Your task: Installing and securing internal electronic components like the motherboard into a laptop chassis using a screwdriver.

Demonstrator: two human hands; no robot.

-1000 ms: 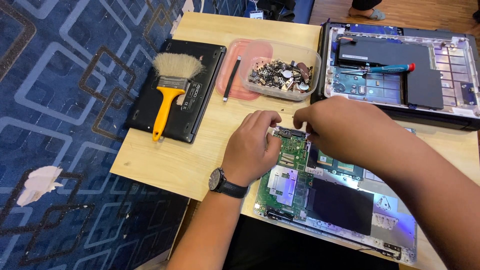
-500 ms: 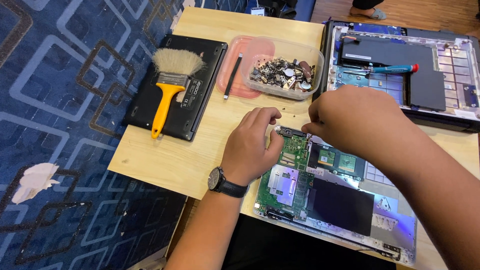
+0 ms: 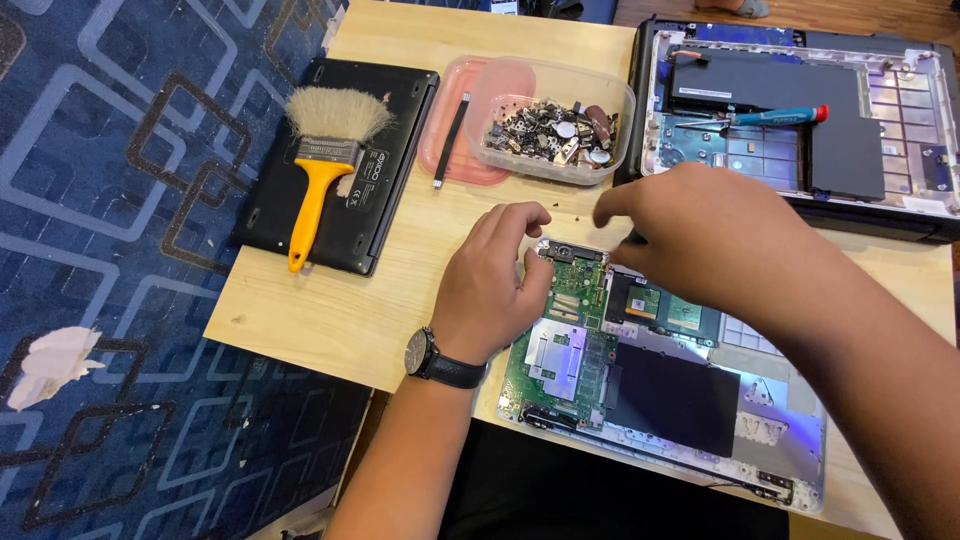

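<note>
Opened laptop base [image 3: 700, 400], green circuit board [image 3: 565, 345] exposed, flat on the wooden table's near edge

A single head-worn camera looks steeply down and slightly forward over the pale wooden surface [image 3: 330, 320], close enough that both forearms enter from the bottom edge and fill much of the right half. The opened laptop base with its green circuit board [image 3: 570, 350] lies just below centre, nearest the lens. The far edge of the surface sits at the top of the view, and blue patterned carpet [image 3: 110, 200] fills the left side. No second view shares this scene.
</note>
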